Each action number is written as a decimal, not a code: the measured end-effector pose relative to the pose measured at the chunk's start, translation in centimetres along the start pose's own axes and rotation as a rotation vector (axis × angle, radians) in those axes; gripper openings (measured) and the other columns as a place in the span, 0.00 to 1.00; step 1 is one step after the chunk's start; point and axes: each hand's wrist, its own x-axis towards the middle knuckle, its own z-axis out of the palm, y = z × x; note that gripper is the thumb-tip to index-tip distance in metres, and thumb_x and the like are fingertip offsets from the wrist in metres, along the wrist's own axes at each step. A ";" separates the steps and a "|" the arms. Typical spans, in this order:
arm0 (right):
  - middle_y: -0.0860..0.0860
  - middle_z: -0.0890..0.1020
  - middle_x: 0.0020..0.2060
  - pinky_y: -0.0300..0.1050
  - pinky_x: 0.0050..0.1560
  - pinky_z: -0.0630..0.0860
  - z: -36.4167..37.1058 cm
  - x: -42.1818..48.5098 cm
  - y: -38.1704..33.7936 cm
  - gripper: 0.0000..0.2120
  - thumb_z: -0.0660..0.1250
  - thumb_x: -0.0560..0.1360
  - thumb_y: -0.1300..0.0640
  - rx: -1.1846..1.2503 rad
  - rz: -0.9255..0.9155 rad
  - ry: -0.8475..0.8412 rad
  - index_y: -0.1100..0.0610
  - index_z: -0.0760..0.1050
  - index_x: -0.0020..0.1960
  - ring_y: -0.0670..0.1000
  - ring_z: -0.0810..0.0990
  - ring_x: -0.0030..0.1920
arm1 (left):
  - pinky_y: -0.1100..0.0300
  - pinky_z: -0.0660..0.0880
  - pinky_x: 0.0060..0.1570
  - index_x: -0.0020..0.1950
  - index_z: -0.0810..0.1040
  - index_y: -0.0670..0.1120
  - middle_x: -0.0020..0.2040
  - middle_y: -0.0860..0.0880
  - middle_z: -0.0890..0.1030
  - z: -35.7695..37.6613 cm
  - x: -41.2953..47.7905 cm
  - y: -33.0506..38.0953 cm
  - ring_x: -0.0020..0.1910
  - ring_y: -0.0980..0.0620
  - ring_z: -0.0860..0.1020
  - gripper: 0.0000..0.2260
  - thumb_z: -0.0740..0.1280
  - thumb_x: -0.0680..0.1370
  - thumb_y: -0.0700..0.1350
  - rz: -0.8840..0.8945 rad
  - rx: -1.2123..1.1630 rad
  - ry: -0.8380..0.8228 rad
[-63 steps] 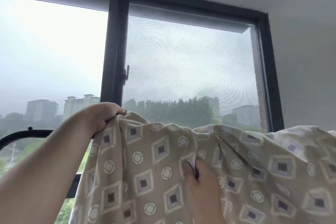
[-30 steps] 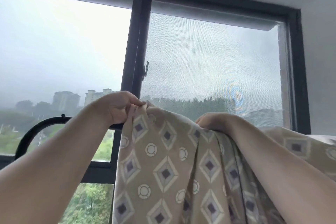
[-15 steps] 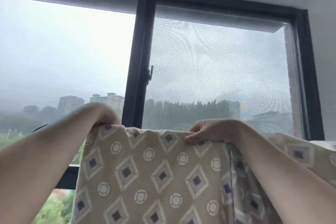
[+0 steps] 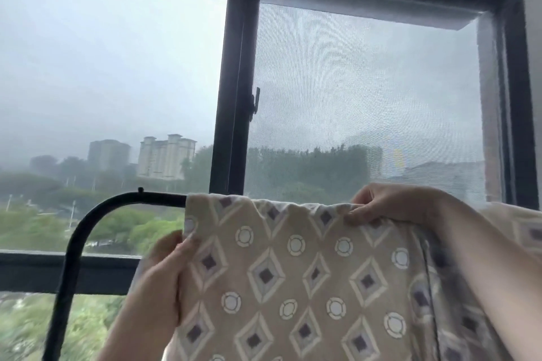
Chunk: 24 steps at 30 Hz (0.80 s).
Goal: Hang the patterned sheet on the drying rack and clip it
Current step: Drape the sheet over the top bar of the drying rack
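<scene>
Right grip (image 4: 390, 208) pinches sheet (image 4: 293, 272) on rack (image 4: 158, 198) bar, left grip (image 4: 164, 278) clamped on side edge; you're mid-draping: smooth flat, then clip.

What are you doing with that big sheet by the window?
A person is hanging a patterned sheet over the black top bar of a drying rack in front of the window. The right hand grips the sheet where it folds over the bar. The left hand holds the sheet's left edge lower down. No clip shows, so the clipping is not yet done.
</scene>
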 end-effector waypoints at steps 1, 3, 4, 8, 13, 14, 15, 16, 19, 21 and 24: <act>0.52 0.85 0.35 0.40 0.35 0.77 0.3 0.3 -0.4 0.21 0.76 0.59 0.39 -0.027 0.017 0.018 0.57 0.85 0.38 0.48 0.81 0.33 | 0.55 0.79 0.28 0.46 0.81 0.39 0.36 0.41 0.84 -0.4 0.6 0.6 0.29 0.45 0.82 0.11 0.66 0.70 0.45 -0.083 -0.080 -0.102; 0.51 0.83 0.34 0.41 0.36 0.75 0.8 0.8 -1.3 0.23 0.74 0.60 0.35 -0.091 0.054 0.046 0.55 0.84 0.36 0.48 0.80 0.33 | 0.52 0.80 0.31 0.44 0.84 0.39 0.39 0.38 0.84 -1.1 1.7 1.8 0.32 0.41 0.83 0.16 0.69 0.67 0.50 -0.230 -0.163 -0.257; 0.52 0.83 0.35 0.44 0.39 0.75 1.0 1.1 -1.6 0.24 0.74 0.60 0.33 -0.121 0.060 0.059 0.54 0.83 0.35 0.49 0.79 0.35 | 0.48 0.81 0.36 0.46 0.85 0.38 0.43 0.36 0.84 -1.5 2.6 2.1 0.36 0.38 0.84 0.22 0.74 0.62 0.54 -0.293 -0.208 -0.315; 0.54 0.80 0.37 0.48 0.40 0.72 2.5 1.6 -4.3 0.18 0.73 0.62 0.38 -0.348 0.119 0.094 0.54 0.79 0.32 0.51 0.76 0.36 | 0.40 0.61 0.69 0.72 0.68 0.38 0.68 0.33 0.71 -3.3 4.8 1.1 0.67 0.33 0.70 0.38 0.61 0.74 0.66 -0.459 -0.279 -0.583; 0.45 0.72 0.23 0.37 0.25 0.64 6.6 3.5 -8.8 0.06 0.68 0.69 0.60 -0.578 0.129 0.181 0.56 0.75 0.34 0.43 0.68 0.25 | 0.49 0.53 0.72 0.75 0.60 0.37 0.72 0.35 0.67 -4.7 7.6 1.0 0.72 0.38 0.65 0.34 0.45 0.80 0.62 -0.347 -0.359 -0.793; 0.45 0.71 0.23 0.38 0.25 0.63 7.3 4.1 -9.0 0.07 0.68 0.68 0.60 -0.560 0.117 0.182 0.56 0.74 0.32 0.43 0.67 0.24 | 0.49 0.55 0.71 0.75 0.61 0.36 0.71 0.35 0.68 -5.0 7.7 1.1 0.71 0.38 0.66 0.34 0.45 0.80 0.61 -0.302 -0.353 -0.766; 0.44 0.71 0.23 0.39 0.25 0.62 7.8 4.5 -9.0 0.07 0.69 0.65 0.59 -0.516 0.108 0.186 0.55 0.73 0.30 0.43 0.67 0.24 | 0.48 0.58 0.70 0.74 0.63 0.36 0.70 0.35 0.70 -5.3 7.5 1.5 0.70 0.38 0.67 0.33 0.46 0.80 0.60 -0.294 -0.360 -0.754; 0.44 0.71 0.22 0.40 0.25 0.61 8.0 4.7 -8.9 0.07 0.67 0.62 0.57 -0.464 0.101 0.196 0.55 0.72 0.28 0.44 0.67 0.24 | 0.46 0.62 0.68 0.72 0.66 0.35 0.67 0.34 0.73 -5.3 7.3 2.3 0.67 0.37 0.71 0.31 0.50 0.80 0.58 -0.348 -0.403 -0.773; 0.44 0.71 0.21 0.38 0.24 0.60 8.2 4.8 -8.7 0.05 0.64 0.58 0.54 -0.336 0.139 0.240 0.54 0.72 0.25 0.44 0.66 0.22 | 0.38 0.79 0.42 0.50 0.82 0.33 0.45 0.33 0.83 -6.8 7.9 4.9 0.43 0.36 0.83 0.24 0.71 0.61 0.49 -0.383 -0.374 -0.541; 0.45 0.71 0.20 0.37 0.23 0.59 8.4 4.8 -8.7 0.06 0.65 0.57 0.53 -0.327 0.158 0.259 0.55 0.72 0.25 0.44 0.66 0.20 | 0.39 0.80 0.39 0.45 0.82 0.33 0.42 0.34 0.83 -7.1 7.5 6.8 0.38 0.37 0.83 0.22 0.73 0.55 0.45 -0.349 -0.333 -0.481; 0.45 0.70 0.21 0.38 0.23 0.58 8.6 5.0 -8.9 0.06 0.65 0.57 0.52 -0.358 0.159 0.272 0.55 0.71 0.27 0.44 0.65 0.21 | 0.49 0.78 0.45 0.44 0.81 0.34 0.37 0.38 0.82 -6.9 6.8 8.8 0.33 0.42 0.82 0.12 0.68 0.67 0.42 -0.320 -0.219 -0.492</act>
